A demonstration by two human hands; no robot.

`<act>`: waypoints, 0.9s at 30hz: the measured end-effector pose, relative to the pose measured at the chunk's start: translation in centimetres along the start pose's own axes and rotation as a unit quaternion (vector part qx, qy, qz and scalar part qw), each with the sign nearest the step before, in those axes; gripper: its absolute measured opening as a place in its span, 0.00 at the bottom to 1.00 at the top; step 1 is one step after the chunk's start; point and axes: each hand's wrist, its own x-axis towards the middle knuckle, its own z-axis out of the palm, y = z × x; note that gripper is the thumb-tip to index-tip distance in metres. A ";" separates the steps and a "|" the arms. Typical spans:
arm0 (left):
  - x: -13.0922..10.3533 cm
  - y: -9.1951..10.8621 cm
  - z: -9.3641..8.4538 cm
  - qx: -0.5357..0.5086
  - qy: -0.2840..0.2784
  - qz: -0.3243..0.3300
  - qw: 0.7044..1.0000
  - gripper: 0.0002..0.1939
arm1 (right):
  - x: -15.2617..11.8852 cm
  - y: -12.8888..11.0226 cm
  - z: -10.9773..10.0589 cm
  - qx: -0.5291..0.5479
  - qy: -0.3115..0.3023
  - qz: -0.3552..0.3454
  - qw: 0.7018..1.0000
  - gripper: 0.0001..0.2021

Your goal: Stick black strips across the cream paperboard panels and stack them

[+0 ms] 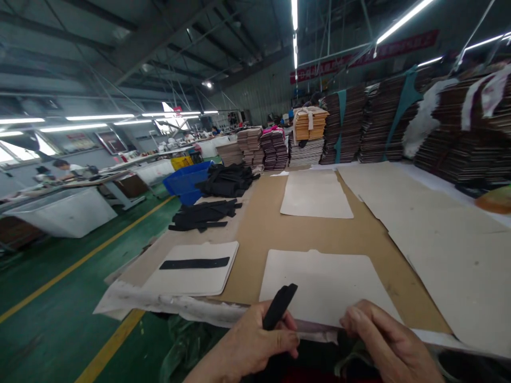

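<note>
I'm looking down a long worktable from its near edge, and here's my left hand (pixel 259 340), fingers wrapped round a small bundle of black strips (pixel 279 307), held upright at a tilt over the near edge. To the right, my right hand (pixel 389 340) is curled closed, thumb against fingers; I can't tell whether anything is pinched inside. Just beyond both lies a pale panel (pixel 319 282), flat on tan board (pixel 259 223), with a second panel (pixel 315 194) farther off. Over on the left, a single black strip (pixel 194 263) lies across a short stack of pale panels (pixel 213 282), and beyond it come two dark heaps, a nearer pile (pixel 205 213) and a farther pile (pixel 227 180), beside a blue bin (pixel 186 178). A big pale sheet (pixel 439 229) covers the right side. Tall brown stacks (pixel 343 127) wall off the far right, under a red banner (pixel 367 58) and bright tube lights (pixel 295 16). Far left, across green floor (pixel 35 276), a co-worker (pixel 74 166) sits at a bench.
</note>
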 end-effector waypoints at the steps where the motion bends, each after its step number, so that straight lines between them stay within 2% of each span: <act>1: 0.4 -0.2 0.4 -0.017 -0.017 0.001 1.000 0.20 | 0.5 -1.1 0.7 0.032 -0.001 0.022 0.999 0.14; 2: 0.7 -0.3 0.7 -0.024 -0.030 0.007 0.999 0.20 | 1.0 -2.0 1.4 0.058 0.001 0.028 0.998 0.13; 4: 1.2 -0.5 1.3 -0.025 -0.050 0.018 0.998 0.19 | 1.8 -3.1 2.6 0.091 0.000 0.002 0.996 0.16; 6: 1.5 -0.5 1.7 -0.026 -0.064 0.026 0.997 0.18 | 2.1 -3.3 3.3 0.100 -0.005 -0.043 0.994 0.18; 8: 1.7 -0.6 1.9 -0.039 -0.069 0.029 0.996 0.19 | 2.0 -2.9 3.7 0.080 0.019 -0.084 0.993 0.17; 13: 2.3 -1.2 1.8 -0.091 -0.050 0.023 0.994 0.21 | 1.2 -1.9 3.7 0.011 0.106 -0.138 0.985 0.13; 15: 2.6 -1.5 1.7 -0.105 -0.045 0.022 0.993 0.23 | 1.0 -1.6 3.4 0.015 0.100 -0.138 0.985 0.08; 19: 2.6 -1.8 1.2 -0.133 -0.072 0.047 0.987 0.25 | 0.3 -0.7 2.3 0.019 0.079 -0.135 0.987 0.07; 21: 2.1 -1.5 0.6 -0.117 -0.083 0.050 0.988 0.24 | -0.3 -0.3 1.4 0.055 0.057 -0.089 0.993 0.07; 23: 1.6 -0.9 0.1 -0.066 -0.079 0.039 0.994 0.20 | -0.8 -0.3 0.6 0.136 -0.012 0.013 0.991 0.08; 25: 1.0 0.0 0.0 -0.006 -0.070 0.033 0.997 0.17 | -1.0 -0.6 0.1 0.231 -0.089 0.108 0.963 0.14; 27: 0.7 0.8 0.3 0.031 -0.060 0.038 0.997 0.15 | -0.9 -1.1 0.0 0.301 -0.118 0.174 0.930 0.17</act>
